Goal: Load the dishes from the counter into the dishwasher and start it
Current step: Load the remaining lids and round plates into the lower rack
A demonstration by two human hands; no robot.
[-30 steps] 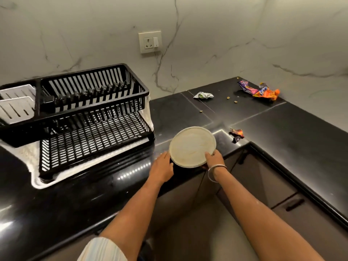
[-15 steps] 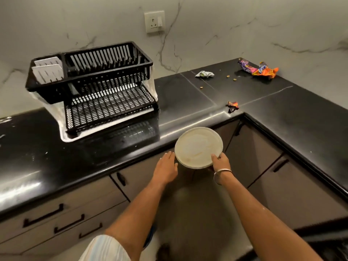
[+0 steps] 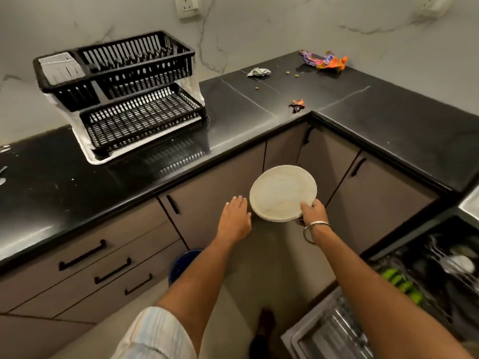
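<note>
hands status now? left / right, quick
Left hand: open, fingers straight, holding nothing, just left of the plate.
Right hand: grips the plate at its near-right rim.

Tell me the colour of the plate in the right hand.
Off-white, faintly stained plate, pinched at its rim by the right hand; head view.

dim, glary countertop (image 3: pixel 39 229), warped edges

Marbled pale wall (image 3: pixel 259 29), socket (image 3: pixel 187 6) at 12 o'clock; glossy black L-shaped counter (image 3: pixel 233 112); brown cabinets (image 3: pixel 220 177) below.
</note>
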